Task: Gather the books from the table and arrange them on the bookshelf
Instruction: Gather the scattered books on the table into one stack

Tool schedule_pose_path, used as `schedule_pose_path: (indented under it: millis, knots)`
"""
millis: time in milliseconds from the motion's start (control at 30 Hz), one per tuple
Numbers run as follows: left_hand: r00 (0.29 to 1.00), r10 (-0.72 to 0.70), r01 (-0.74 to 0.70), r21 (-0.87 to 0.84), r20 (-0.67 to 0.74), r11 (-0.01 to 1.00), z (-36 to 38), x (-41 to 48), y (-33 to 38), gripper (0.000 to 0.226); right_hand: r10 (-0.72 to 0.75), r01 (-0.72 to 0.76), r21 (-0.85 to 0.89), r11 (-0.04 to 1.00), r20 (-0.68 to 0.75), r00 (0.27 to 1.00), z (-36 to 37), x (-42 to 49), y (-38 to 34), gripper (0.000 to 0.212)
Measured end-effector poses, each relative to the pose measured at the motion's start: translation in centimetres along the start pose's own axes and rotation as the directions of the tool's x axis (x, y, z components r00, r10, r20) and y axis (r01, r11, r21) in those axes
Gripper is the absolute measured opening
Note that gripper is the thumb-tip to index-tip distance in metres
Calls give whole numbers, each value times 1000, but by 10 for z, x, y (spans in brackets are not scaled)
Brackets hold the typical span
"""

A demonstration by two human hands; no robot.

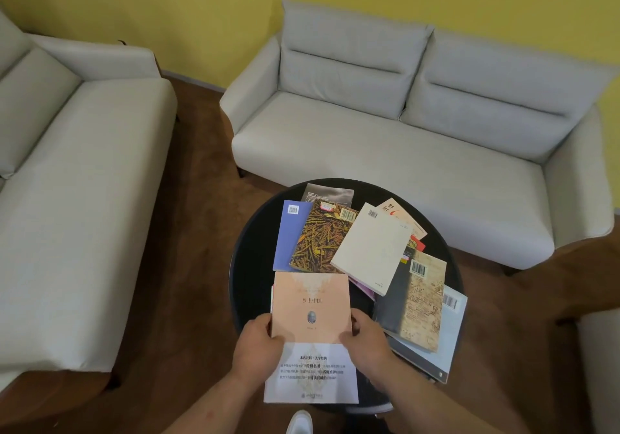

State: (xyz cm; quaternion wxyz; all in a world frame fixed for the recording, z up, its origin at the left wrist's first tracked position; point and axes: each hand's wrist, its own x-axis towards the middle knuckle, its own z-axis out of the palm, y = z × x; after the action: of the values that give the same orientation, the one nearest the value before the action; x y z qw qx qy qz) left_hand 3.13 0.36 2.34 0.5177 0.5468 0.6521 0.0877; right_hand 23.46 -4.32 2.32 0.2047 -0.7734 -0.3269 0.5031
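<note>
A round black table (255, 245) carries several scattered books. Nearest me is a peach and white book (310, 306), gripped on its left edge by my left hand (256, 343) and on its right edge by my right hand (365, 339). Thin edges of other books show under its left side. Behind it lie a blue book (285, 235), a wheat-patterned book (318, 239), a cream book (372, 249), a map-patterned book (424, 302) and a grey-white book (453, 319). A dark book (330, 193) and a pale orange book (401, 215) lie at the table's far side. No bookshelf is in view.
A light grey sofa (402, 151) stands behind the table against a yellow wall. A second grey sofa (73, 181) is on the left. Brown floor (194, 232) lies between them. A white shoe (300, 423) shows at the bottom edge.
</note>
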Motion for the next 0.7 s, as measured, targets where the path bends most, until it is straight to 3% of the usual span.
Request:
schedule_pose_path:
  millis: [167,233,367,433,633,700]
  knots:
    - [1000,11,-11,-21,18,1000,1,6,-8,22,38,-38,-5,999,-6,999,5,4,1,15]
    - [997,-10,12,-23,79,1000,3,10,-11,36,62,-61,57,996,-6,998,5,4,2,15]
    - [992,-5,32,-212,125,977,12,12,-12,57,70,-79,180,980,57,996,3,5,7,21]
    - [991,-4,39,-257,135,966,12,7,-8,56,71,-81,183,980,63,995,2,6,9,24]
    - [984,28,-13,-90,175,996,19,10,-9,50,132,-143,298,944,55,990,-2,8,15,25]
    - [986,19,3,-133,168,991,20,8,-4,46,141,-151,302,941,55,988,1,5,15,21]
